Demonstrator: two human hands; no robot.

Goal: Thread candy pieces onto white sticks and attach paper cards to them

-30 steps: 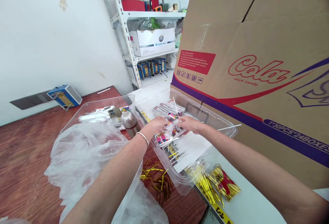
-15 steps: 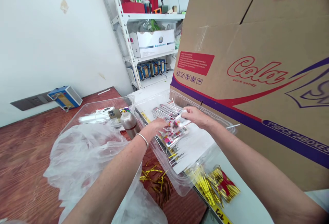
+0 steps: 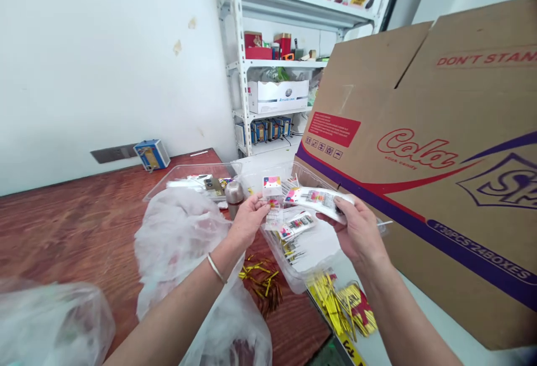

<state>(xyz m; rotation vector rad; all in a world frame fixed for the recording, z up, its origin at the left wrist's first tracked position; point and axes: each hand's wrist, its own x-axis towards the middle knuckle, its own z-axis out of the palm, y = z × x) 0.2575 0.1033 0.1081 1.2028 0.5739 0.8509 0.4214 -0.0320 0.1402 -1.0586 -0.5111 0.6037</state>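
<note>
My left hand (image 3: 245, 221) pinches a small clear packet with a colourful printed top (image 3: 272, 186), held upright over the near left side of a clear plastic tray (image 3: 296, 281). My right hand (image 3: 358, 229) grips a white stack of similar printed packets (image 3: 312, 198), lying sideways between thumb and fingers. Below both hands, another printed packet (image 3: 297, 225) rests in the tray on white sheets. Thin sticks (image 3: 290, 184) lie at the tray's far end, partly hidden by the packets.
Gold twist ties (image 3: 262, 282) lie on the wooden table; more gold ties (image 3: 329, 301) sit before the tray. Crumpled plastic bags (image 3: 176, 243) spread to the left. A metal flask (image 3: 234, 195) stands beside the tray. A large carton (image 3: 419, 114) rises at right, shelves (image 3: 241, 75) behind.
Both hands have lifted out of the tray and moved apart. The packets are now raised, one in the left hand and a stack in the right. The view has tilted up and left.
</note>
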